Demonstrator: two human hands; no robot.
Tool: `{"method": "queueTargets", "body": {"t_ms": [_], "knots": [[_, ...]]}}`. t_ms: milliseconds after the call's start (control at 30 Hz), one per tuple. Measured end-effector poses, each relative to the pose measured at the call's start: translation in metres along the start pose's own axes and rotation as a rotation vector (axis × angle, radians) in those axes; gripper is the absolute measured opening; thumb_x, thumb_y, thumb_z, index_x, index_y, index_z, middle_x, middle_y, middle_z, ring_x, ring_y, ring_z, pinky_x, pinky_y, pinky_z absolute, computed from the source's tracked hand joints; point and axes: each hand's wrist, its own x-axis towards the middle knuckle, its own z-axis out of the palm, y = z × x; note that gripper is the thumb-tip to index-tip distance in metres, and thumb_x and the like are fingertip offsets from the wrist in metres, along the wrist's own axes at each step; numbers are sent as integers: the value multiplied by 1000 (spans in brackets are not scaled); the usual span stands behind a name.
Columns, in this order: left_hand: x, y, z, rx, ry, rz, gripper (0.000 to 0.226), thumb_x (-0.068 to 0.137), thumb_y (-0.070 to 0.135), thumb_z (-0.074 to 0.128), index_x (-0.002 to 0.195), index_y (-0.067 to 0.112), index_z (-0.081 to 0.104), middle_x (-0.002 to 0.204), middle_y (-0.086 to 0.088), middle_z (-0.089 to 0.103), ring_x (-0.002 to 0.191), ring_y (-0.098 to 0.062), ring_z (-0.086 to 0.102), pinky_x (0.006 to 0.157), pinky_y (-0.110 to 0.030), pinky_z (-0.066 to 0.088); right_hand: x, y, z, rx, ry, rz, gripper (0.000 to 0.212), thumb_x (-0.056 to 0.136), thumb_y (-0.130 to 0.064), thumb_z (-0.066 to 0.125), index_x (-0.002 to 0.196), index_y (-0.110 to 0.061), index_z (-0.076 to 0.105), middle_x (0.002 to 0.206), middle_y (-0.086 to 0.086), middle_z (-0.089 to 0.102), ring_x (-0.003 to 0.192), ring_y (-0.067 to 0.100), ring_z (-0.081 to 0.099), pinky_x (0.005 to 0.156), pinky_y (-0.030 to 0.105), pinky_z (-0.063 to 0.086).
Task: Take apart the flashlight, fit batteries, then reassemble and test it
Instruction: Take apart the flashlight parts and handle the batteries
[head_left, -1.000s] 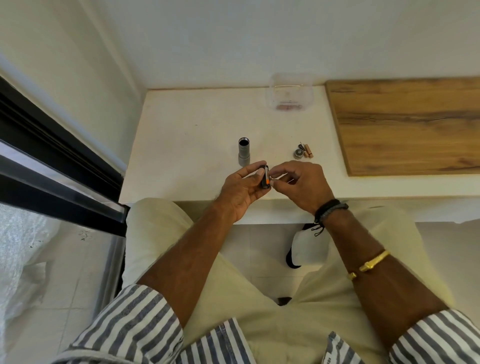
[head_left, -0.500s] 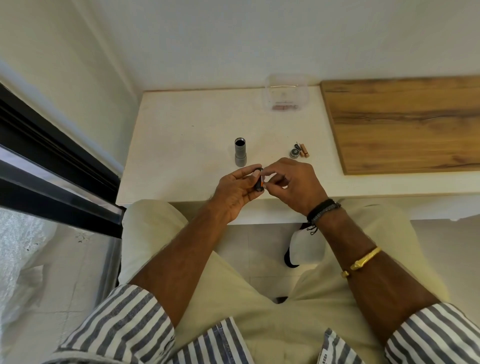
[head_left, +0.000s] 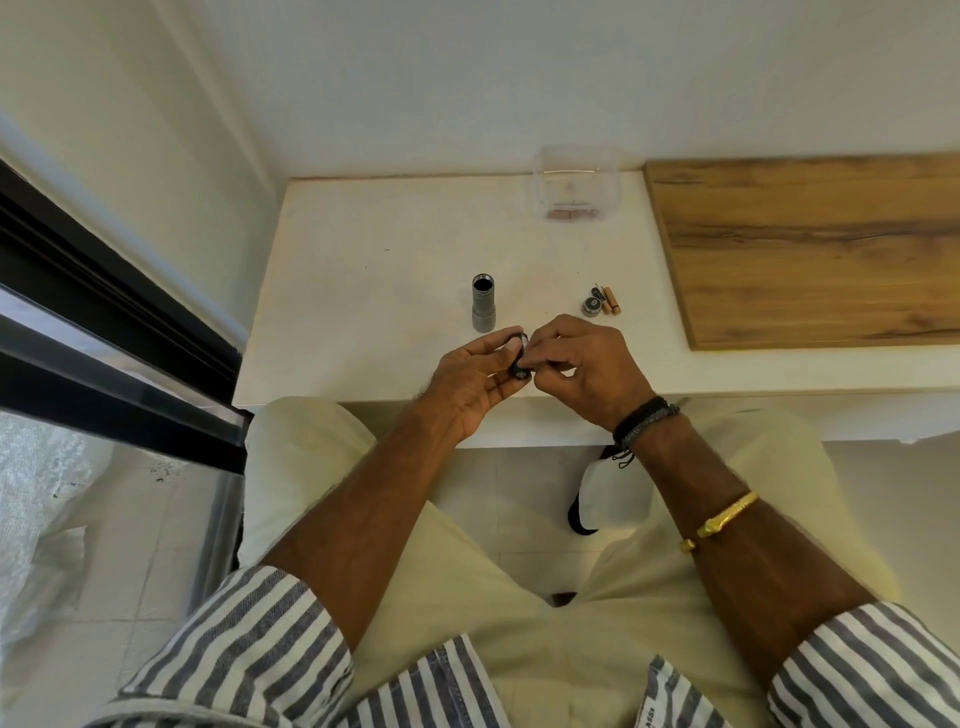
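The grey flashlight body (head_left: 483, 310) stands upright on the white counter (head_left: 374, 291), its open end up. Just in front of it my left hand (head_left: 475, 382) grips a small black battery holder (head_left: 521, 359). My right hand (head_left: 584, 366) pinches the same holder from the right, fingertips pressed against it; whatever is between them is hidden. To the right on the counter lie the round tail cap (head_left: 590, 306) and two copper-coloured batteries (head_left: 610, 299).
A clear plastic box (head_left: 575, 183) stands at the back of the counter against the wall. A wooden board (head_left: 810, 244) covers the counter's right part. A dark window frame (head_left: 104, 332) runs along the left. My knees are under the counter edge.
My hands have drawn closer together around the holder, and its orange-tipped battery is no longer showing. The view has shifted slightly; the parts on the counter have stayed put.
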Motion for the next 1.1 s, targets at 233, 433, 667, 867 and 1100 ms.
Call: {"method": "queueTargets", "body": {"t_ms": [233, 433, 667, 867, 1100], "knots": [[1, -1, 3, -47, 7, 15, 22, 91, 9, 68, 113, 11, 73, 103, -11, 77, 93, -28, 75, 80, -37, 61, 0, 1, 1, 27, 45, 76, 13, 81, -6, 77, 93, -9, 81, 94, 6, 73, 81, 16, 69, 73, 22, 61], [8, -3, 6, -139, 24, 36, 25, 91, 6, 67, 115, 7, 70, 108, -18, 74, 104, -34, 71, 84, -42, 60, 1, 11, 1, 122, 205, 237, 10, 81, -8, 80, 91, -10, 80, 89, 3, 75, 76, 7, 69, 73, 14, 58], [17, -6, 12, -224, -4, 23, 28, 95, 4, 62, 122, -4, 61, 109, -20, 71, 103, -31, 70, 95, -43, 56, 4, 45, -15, 334, 554, 591, 11, 78, -11, 81, 88, -12, 79, 81, -3, 77, 72, 4, 73, 65, 15, 56], [21, -8, 17, -267, -28, 10, 32, 97, 4, 57, 127, -6, 55, 109, -19, 70, 105, -29, 69, 101, -43, 53, 6, 87, -20, 230, 700, 780, 13, 80, -16, 78, 92, -15, 80, 83, -1, 77, 77, 12, 74, 72, 28, 63], [26, -7, 23, -281, -49, 14, 29, 98, 5, 55, 126, -3, 58, 108, -17, 71, 106, -28, 69, 96, -39, 56, 10, 110, -3, 118, 684, 888, 13, 82, -16, 77, 94, -16, 80, 84, -6, 75, 74, 7, 68, 73, 30, 63]]}}
